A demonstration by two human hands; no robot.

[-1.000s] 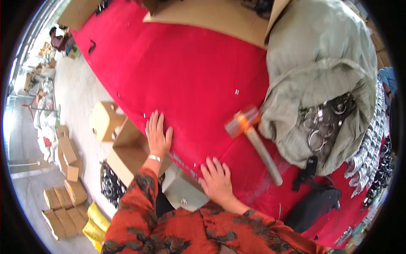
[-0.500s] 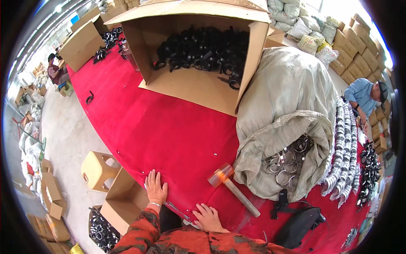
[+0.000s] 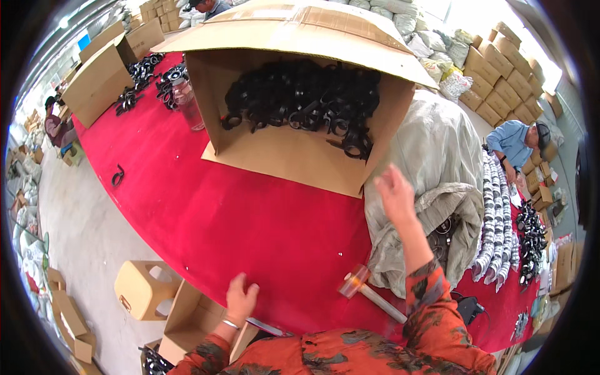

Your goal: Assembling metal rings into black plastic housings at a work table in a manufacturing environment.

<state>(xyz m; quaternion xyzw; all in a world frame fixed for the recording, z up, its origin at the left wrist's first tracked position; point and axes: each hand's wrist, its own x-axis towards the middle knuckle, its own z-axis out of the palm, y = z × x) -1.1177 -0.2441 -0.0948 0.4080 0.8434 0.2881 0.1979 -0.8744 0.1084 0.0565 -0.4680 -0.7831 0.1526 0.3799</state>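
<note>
One mallet (image 3: pixel 354 282), right hand (image 3: pixel 395 195) before grey sack (image 3: pixel 434 140), open carton (image 3: pixel 284 156) beyond

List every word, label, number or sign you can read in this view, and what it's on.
Nothing is legible enough to quote.
Upper-left carton: faint marks, too small to read.
Stacked cartons at right: any print is too small.
Open box and grey sack near the right hand: no readable lettering.
Hammer: none I can make out.
</note>
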